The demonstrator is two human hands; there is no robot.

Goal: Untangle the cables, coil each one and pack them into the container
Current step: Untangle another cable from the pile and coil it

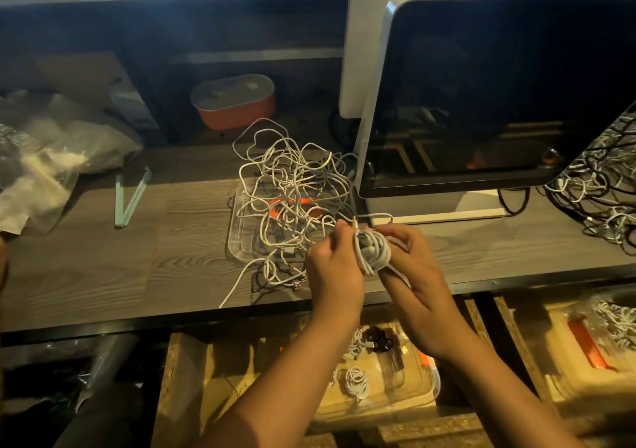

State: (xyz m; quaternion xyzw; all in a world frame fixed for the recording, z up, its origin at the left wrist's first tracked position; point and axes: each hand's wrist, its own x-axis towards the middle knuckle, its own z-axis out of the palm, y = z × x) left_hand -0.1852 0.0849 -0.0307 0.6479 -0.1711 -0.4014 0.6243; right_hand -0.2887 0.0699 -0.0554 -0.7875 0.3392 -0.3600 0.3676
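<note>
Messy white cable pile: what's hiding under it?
A clear plastic tray sits under the cable pile, with something orange showing through. The cables cover the rest of it.

Dim, warm light; soft blur throughout; wide-angle bowing at edges; glare perhaps on the monitor (499, 86).

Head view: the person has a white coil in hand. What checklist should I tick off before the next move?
1. Coil gripped: right hand holds the white coil. Ok.
2. Loose end controlled: left hand pinches it at the coil's top. Ok.
3. Coil free of the tangle: cannot tell, strands run close.
4. Container below the desk shows spare room. Ok.
5. Container lid off: cannot tell.
6. All cables untangled: not ok, the tangle remains.
</note>
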